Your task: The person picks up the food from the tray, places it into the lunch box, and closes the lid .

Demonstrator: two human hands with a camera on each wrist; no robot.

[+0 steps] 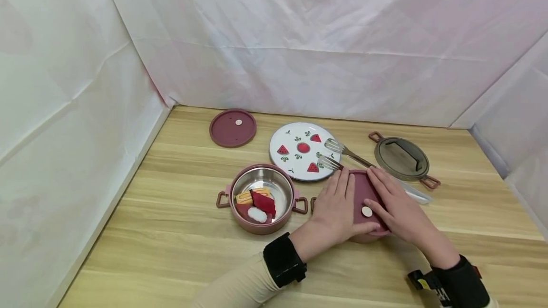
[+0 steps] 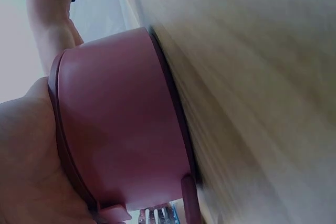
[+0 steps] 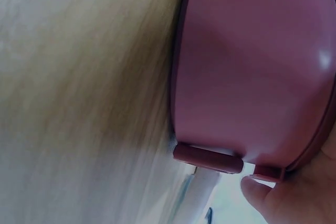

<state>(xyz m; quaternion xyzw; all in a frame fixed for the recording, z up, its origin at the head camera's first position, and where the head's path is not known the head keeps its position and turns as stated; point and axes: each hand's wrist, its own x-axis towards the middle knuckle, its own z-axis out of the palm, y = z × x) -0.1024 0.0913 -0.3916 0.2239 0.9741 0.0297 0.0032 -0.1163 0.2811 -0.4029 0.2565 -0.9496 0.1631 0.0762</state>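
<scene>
My left hand point(image 1: 331, 213) and right hand point(image 1: 400, 213) lie with straight fingers on the maroon lid point(image 1: 361, 191), which covers a maroon pot point(image 2: 115, 119). Between them a white round knob shows on the lid. In both wrist views the palms rest at the lid's edge, above the pot's smooth wall. Left of it stands a second pot point(image 1: 257, 228) without a lid, steel inside. It holds a yellow food piece point(image 1: 243, 197), a red piece point(image 1: 263, 203) and a white-topped piece point(image 1: 257, 215). What the covered pot contains is hidden.
Behind the pots lie another maroon lid point(image 1: 231, 133) and a white plate point(image 1: 295, 158) with watermelon pictures. Two forks point(image 1: 336, 146) lean over the plate's right edge. A knife blade point(image 1: 417, 196) sticks out beyond my right hand, near a small dark pan-shaped piece point(image 1: 400, 158) with brown handles.
</scene>
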